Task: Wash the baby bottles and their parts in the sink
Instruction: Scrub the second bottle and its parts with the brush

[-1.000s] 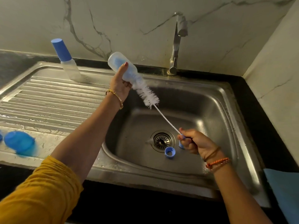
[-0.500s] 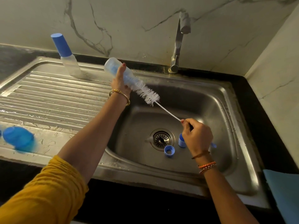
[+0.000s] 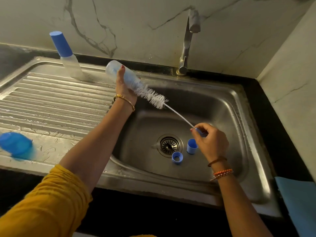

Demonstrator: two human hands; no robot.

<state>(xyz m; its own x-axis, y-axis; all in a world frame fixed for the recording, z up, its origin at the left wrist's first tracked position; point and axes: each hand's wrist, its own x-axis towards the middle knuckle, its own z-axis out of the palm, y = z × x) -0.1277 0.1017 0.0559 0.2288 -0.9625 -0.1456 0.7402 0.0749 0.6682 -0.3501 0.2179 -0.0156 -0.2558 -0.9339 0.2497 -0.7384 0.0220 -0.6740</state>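
Our left hand (image 3: 125, 86) is wrapped around a clear baby bottle (image 3: 124, 76), held tilted over the left rim of the sink (image 3: 239, 100), its mouth pointing down and right toward the basin. To its far left, a blue dome cap (image 3: 16, 145) lies on the wet draining board (image 3: 51, 103), and a second bottle (image 3: 65, 55) with a tall blue cap stands upright at the back of that board, well apart from the one we hold.

From the held bottle's mouth the white bristles of the bottle brush (image 3: 153, 98) stick out; most of the bristle head looks to be outside the neck, only its tip inside. The thin twisted stem runs down and right to our right hand (image 3: 211, 141), which pinches the small blue handle end between fingertips.

In the basin, beside the drain (image 3: 169, 145), a blue collar ring (image 3: 177, 157) lies flat and a small blue cup-shaped part (image 3: 191, 146) stands next to it, both just below our right hand. The tap (image 3: 188, 40) shows no running water.

We judge that we are mid-scrub on the inside of this bottle. The next move calls for driving the brush along the bottle's axis and twisting the stem, while the left hand keeps the bottle steady against that push. The ring, the cup-shaped part, the dome cap and the second bottle appear yet to be washed.
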